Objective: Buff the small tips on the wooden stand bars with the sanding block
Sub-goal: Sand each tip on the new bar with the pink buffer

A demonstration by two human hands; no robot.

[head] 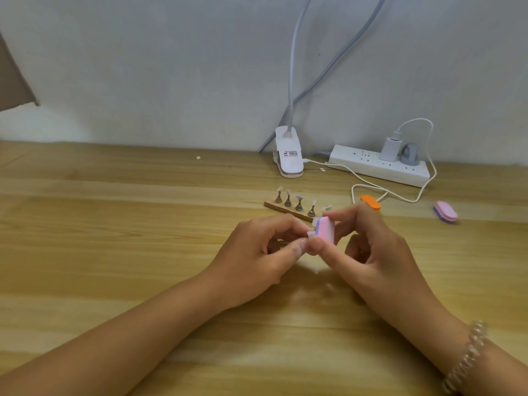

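Pink sanding block (pixel 411 231) just beside wooden stand bar (pixel 285 210).

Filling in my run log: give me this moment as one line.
stage: buffing | right hand: grips pink sanding block | left hand: pinches small tip against block | wooden stand bar: behind hands

over the bench (pixel 114 224), the right hand (pixel 371 247) pinches a pink-and-purple sanding block (pixel 325 231) between thumb and fingers (pixel 348 213). the left hand (pixel 257 252) pinches what looks like a small clear tip (pixel 311 233) against the block's edge. just behind them lies a wooden stand bar (pixel 285 210) carrying four upright tipped holders.
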